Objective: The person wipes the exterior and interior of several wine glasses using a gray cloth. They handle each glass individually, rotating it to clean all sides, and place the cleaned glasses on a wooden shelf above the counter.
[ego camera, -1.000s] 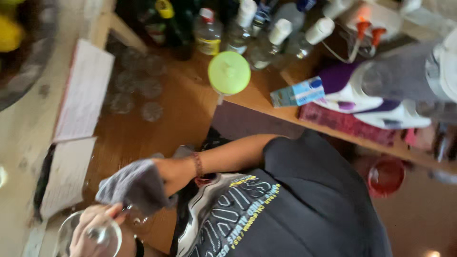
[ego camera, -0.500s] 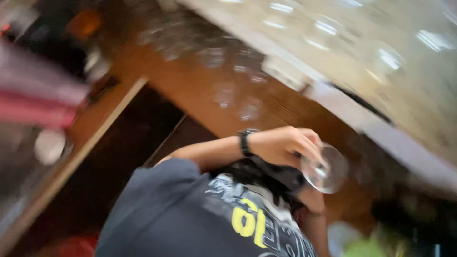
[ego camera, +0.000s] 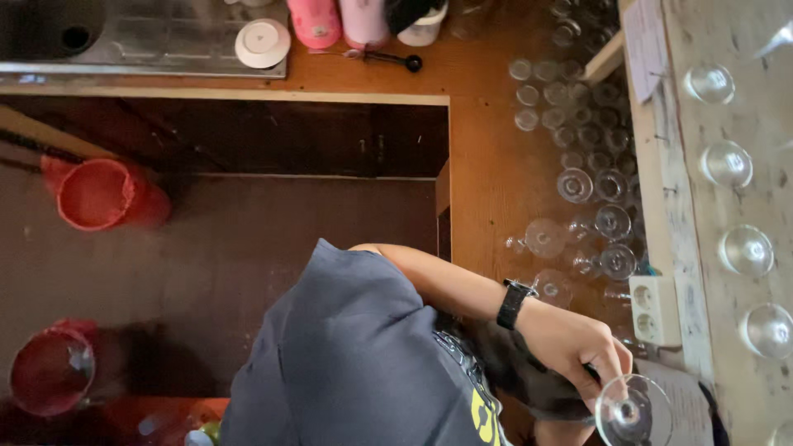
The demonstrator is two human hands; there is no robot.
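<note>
Glass-wiping looks midway: our left hand (ego camera: pixel 570 343) pinches a wine glass (ego camera: pixel 634 410) by its base, dark cloth (ego camera: pixel 520 372) beneath, right hand hidden. Four glasses (ego camera: pixel 727 163) done on the counter (ego camera: pixel 735 99), plenty (ego camera: pixel 578 132) left.

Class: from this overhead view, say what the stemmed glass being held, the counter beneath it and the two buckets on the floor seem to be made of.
Stemmed glass: clear glass, glossy, see-through. Counter: apparently varnished wood, warm brown with visible grain. Buckets: probably plastic, uniform red, smooth.
</note>
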